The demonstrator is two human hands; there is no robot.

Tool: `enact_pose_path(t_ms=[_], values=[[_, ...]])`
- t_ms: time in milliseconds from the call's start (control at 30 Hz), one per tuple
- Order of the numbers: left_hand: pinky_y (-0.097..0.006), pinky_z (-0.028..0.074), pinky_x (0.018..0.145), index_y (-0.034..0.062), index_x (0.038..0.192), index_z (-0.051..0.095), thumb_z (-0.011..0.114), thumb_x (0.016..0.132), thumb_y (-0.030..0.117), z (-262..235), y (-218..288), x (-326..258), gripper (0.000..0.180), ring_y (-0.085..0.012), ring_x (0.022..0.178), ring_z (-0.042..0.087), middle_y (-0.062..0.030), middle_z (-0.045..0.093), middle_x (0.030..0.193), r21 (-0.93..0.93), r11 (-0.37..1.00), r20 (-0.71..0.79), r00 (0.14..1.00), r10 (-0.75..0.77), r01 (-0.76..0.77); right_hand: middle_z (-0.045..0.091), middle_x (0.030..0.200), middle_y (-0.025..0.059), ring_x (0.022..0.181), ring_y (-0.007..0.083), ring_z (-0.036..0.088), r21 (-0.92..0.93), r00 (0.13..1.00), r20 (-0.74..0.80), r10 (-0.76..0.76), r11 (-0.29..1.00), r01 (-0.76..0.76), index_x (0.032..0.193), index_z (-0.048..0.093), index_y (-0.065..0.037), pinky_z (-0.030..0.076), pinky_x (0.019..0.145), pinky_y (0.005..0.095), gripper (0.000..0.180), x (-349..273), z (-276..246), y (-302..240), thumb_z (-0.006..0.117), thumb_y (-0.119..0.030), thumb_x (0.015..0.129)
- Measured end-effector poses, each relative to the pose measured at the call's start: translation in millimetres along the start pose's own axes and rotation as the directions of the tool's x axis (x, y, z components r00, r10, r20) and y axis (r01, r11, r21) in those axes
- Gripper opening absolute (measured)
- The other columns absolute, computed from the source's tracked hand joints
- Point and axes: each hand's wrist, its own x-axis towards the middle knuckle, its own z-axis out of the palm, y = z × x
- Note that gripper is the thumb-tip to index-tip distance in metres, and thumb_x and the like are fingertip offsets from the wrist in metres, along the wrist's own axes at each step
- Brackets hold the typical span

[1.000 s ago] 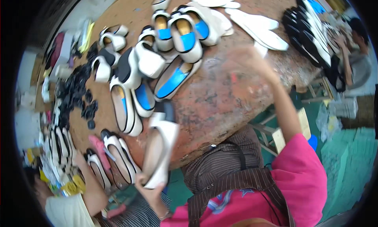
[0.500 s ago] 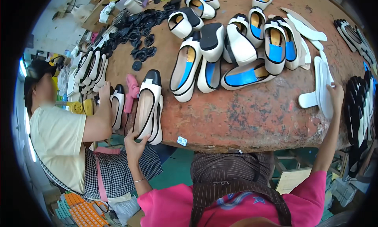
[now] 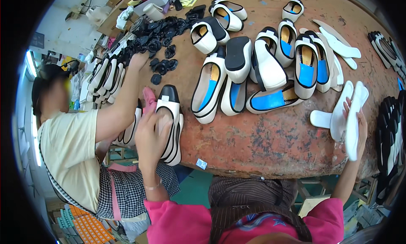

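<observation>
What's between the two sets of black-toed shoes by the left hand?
A pink thing, partly behind the left hand, shows there in the head view; its kind is unclear.

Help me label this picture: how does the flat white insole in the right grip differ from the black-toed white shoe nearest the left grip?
The flat white insole is plain; the black-toed white shoe has black edging. The insole looks thin; the shoe has raised sides. The insole is in the right grip; the shoe rests on the worn brown table. Both are mainly white.
</observation>
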Motion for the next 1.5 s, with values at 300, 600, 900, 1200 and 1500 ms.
enact_pose_path(t_ms=[300, 600, 900, 1200, 1500], values=[[-0.046, 0.051, 0.094, 0.0089, 0.115, 0.068, 0.07, 0.083, 0.031, 139.1, 66.5, 245.6, 0.039, -0.0344, 0.115, 0.061, -0.0167, 0.063, 0.125, 0.228, 0.922, 0.146, 0.947, 0.285, -0.312, 0.048, 0.137, 0.0262, 0.112, 0.0302, 0.058, 0.28, 0.999, 0.037, 0.007, 0.96, -0.017, 0.153, 0.021, 0.002, 0.045, 0.106, 0.0458, 0.059, -12.9, 22.2, 31.0, 0.035, -0.032, 0.107], [-0.049, 0.047, 0.1, 0.0113, 0.132, 0.059, 0.067, 0.082, 0.049, 224.1, 91.5, 313.6, 0.063, -0.0421, 0.12, 0.057, -0.0242, 0.053, 0.135, 0.264, 0.933, 0.287, 0.943, 0.165, -0.244, 0.051, 0.11, 0.0181, 0.088, 0.0251, 0.057, 0.354, 0.996, -0.062, 0.065, 0.934, -0.039, 0.145, 0.031, 0.002, 0.059, 0.074, 0.0366, 0.06, -14.5, 60.3, 68.3, 0.036, -0.044, 0.106], [-0.045, 0.052, 0.089, 0.0022, 0.129, 0.057, 0.06, 0.089, 0.03, 142.2, 20.4, 296.8, 0.049, -0.0302, 0.115, 0.058, -0.0153, 0.062, 0.122, -0.903, -0.137, 0.425, 0.894, -0.144, 0.407, 0.058, 0.124, 0.0214, 0.081, 0.0227, 0.053, 0.454, 0.992, -0.089, 0.089, 0.89, -0.039, 0.149, 0.028, 0.003, 0.051, 0.072, 0.0376, 0.066, -53.4, 67.9, 76.0, 0.037, -0.045, 0.106], [-0.051, 0.052, 0.094, 0.0033, 0.137, 0.051, 0.048, 0.096, 0.05, 45.9, 46.5, -44.5, 0.061, -0.0394, 0.123, 0.054, -0.0175, 0.057, 0.135, -0.322, -0.762, 0.768, 0.625, 0.137, 0.562, 0.058, 0.131, 0.0179, 0.112, 0.02, 0.058, -0.73, 0.964, -0.193, -0.182, 0.683, -0.017, 0.137, 0.05, 0.009, 0.044, 0.096, 0.0322, 0.055, -105.9, 85.4, 58.6, 0.041, -0.032, 0.102], [-0.044, 0.044, 0.104, -0.0066, 0.134, 0.046, 0.04, 0.105, 0.04, 130.6, 38.4, -138.3, 0.055, -0.0311, 0.124, 0.055, -0.0204, 0.056, 0.133, -0.577, 0.527, 0.485, 0.78, -0.395, 0.625, 0.067, 0.109, 0.0101, 0.106, 0.0267, 0.06, -0.673, 0.685, 0.722, -0.094, 0.135, 0.727, 0.094, 0.077, -0.008, 0.045, 0.096, 0.0383, 0.029, -103.6, 201.1, 180.6, 0.073, -0.008, 0.065]])
